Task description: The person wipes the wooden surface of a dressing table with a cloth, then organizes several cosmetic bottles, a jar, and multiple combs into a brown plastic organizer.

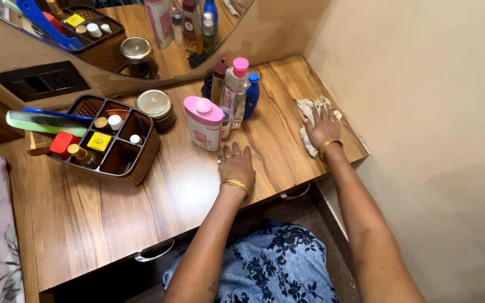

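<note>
Right, nearest to us is a blue floral garment (270,264) over the lap, both bare forearms reaching away from it onto the wooden tabletop (85,219). Left hand (236,164) lies flat, palm down, fingers loosely spread on the bare wood, a gold bangle (235,184) at the wrist, gripping nothing. Right hand (322,128), well apart from it and toward the wall side, presses palm down with fingers spread on a crumpled pale cloth (311,112), which lies near the table's far right corner, partly under the palm; another gold bangle (329,145) sits on that wrist.

Just beyond the left hand's fingertips stands a pink-capped white powder bottle (204,122), upright. Behind it, between the two hands and farther off, there's a cluster: a clear bottle with a pink cap (234,92), a blue bottle (252,95) just beside it, and a dark-capped bottle (218,81). Off to the left of the left hand, a brown divided organiser box (136,163) holds small jars, a yellow-topped item and a red one; a green comb (46,122) and a blue one (54,113) lie across its far-left edge. A round metal-lidded jar (155,108) stands just behind the box. Farthest away, the mirror (141,33) reflects the same bottles and box.
</note>
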